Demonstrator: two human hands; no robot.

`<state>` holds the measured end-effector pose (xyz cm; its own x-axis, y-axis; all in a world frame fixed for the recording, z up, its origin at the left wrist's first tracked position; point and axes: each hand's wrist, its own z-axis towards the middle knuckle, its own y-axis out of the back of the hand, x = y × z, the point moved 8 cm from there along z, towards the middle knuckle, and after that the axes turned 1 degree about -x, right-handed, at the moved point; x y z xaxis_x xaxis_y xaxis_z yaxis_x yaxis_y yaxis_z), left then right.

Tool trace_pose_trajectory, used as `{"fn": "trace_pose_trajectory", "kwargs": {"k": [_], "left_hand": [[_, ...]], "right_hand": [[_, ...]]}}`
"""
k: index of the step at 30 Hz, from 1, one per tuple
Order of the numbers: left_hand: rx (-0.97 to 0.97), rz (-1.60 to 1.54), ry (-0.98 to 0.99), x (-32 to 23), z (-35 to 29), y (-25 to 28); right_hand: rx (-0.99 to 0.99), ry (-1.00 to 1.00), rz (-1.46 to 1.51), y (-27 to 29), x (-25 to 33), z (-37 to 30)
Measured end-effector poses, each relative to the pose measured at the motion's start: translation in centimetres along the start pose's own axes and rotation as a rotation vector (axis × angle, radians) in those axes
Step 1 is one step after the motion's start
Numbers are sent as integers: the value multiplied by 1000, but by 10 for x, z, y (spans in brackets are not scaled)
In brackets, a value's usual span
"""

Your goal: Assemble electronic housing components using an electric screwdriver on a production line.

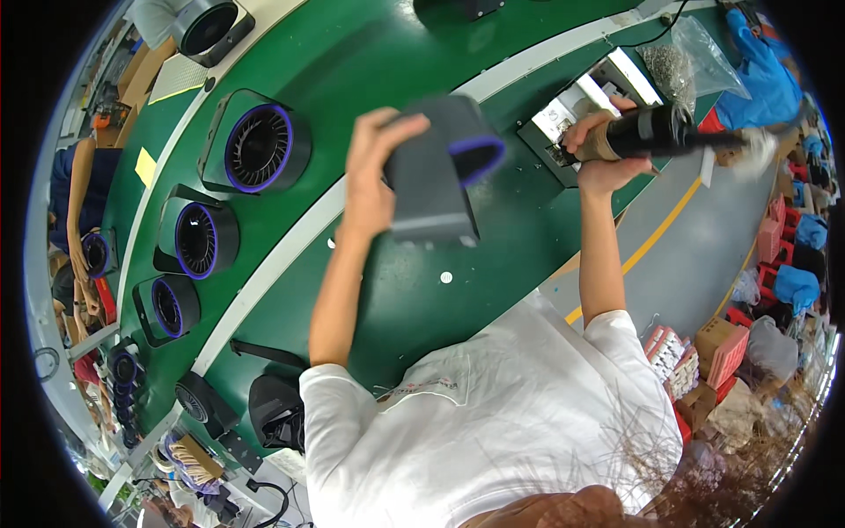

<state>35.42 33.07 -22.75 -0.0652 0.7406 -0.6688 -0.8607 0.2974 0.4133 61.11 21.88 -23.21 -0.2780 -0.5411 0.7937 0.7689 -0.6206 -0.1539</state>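
My left hand [371, 172] grips a dark grey fan housing [431, 189] with a purple ring, raised and tilted above the green bench [396, 308]. Motion blurs it slightly. At the right, my right hand [606, 163] is wrapped round a black electric screwdriver [647, 132], held over an open parts box [550, 119] with white-walled compartments. Small metal parts lie in that box, partly covered by my fingers. Whether those fingers also pinch a small part, I cannot tell.
Several round fans with purple rims [264, 148] and brackets stand in a row on the left conveyor. A clear plastic bag [704, 66] and a heap of screws [664, 70] lie beyond the parts box. Black parts [275, 412] sit at lower left. Co-workers sit on both sides.
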Motion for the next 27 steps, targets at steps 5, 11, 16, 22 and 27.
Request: {"fn": "trace_pose_trajectory", "kwargs": {"k": [5,11,16,22,27], "left_hand": [[180,-127,44,-20,-33,-37],[132,-83,-89,-33,-40,-45],[159,-99,-94,-40,-40,-52],[174,-99,-81,-36,-41,-57],[189,-85,-88,-37,-42,-59]], "right_hand": [[16,-182,68,-27,17,7],[38,-148,233,-64,84,18],[153,-118,453,-95,98,11],[210,-157,441,-101,83,4],[244,-136,332,-104,87,-3]]}}
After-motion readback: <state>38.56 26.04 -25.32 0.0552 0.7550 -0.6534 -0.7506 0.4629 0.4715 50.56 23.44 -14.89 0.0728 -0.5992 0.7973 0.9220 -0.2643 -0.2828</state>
